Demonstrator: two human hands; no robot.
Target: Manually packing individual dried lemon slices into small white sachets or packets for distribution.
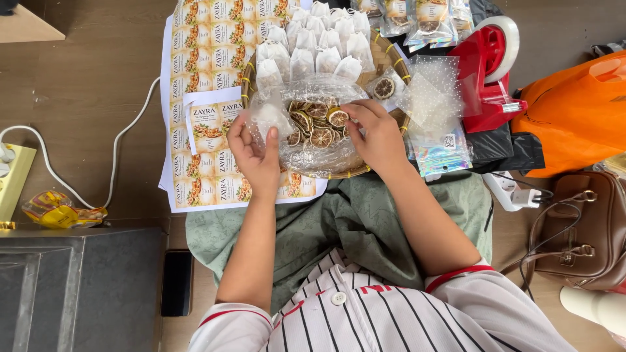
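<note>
Seen from above, a seated person works over a round woven basket [385,55] resting past their knees. Far to the left of the left hand, a white power cable [124,140] curves across the wooden floor, and a crumpled yellow wrapper [55,212] lies near a grey metal box. Under and just left of the left hand are printed label sheets [202,78].

The left hand [255,156] is half curled, thumb raised, holding a small clear pouch [264,118] against the edge of a large clear plastic bag [313,130]. Between the hands, that bag lies open and holds dried citrus slices [313,124]. The right hand [375,133] pinches one dried slice [338,117] between thumb and fingertips, just above the heap.

Beyond both hands, rows of small white sachets [313,45] fill the far half of the basket. Right of the right hand lie dotted clear pouches [430,98], a red tape dispenser [489,72], an orange bag [574,114] and a brown handbag [587,228].

Doing this well likely means keeping the pouch mouth held wide, gripping the brittle slice lightly by its rim, and sliding it in flat.
</note>
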